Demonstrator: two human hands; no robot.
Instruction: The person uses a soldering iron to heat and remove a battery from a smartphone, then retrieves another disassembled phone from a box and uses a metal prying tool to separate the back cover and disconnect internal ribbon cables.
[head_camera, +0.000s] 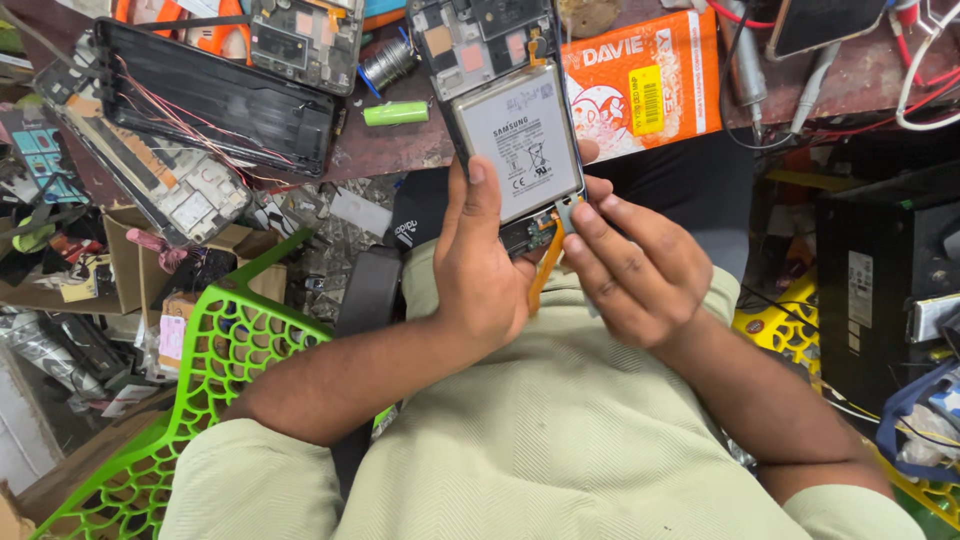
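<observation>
Overhead, the left hand (480, 265) has its grip closed round an opened phone (505, 110), its pale battery (522, 140) facing up, at twelve o'clock above the lap. At three o'clock of it, the right hand (630, 265) pinches a small part (567, 210) by the orange flex cable (543, 270). An orange box (650, 80) lies on the tabletop (400, 150).

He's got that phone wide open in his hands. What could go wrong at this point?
The right hand pinches a small part by the orange ribbon cable; a hard tug might tear it. The left hand alone grips the opened phone above the lap, so it could slip. The bare battery might get bent.
</observation>
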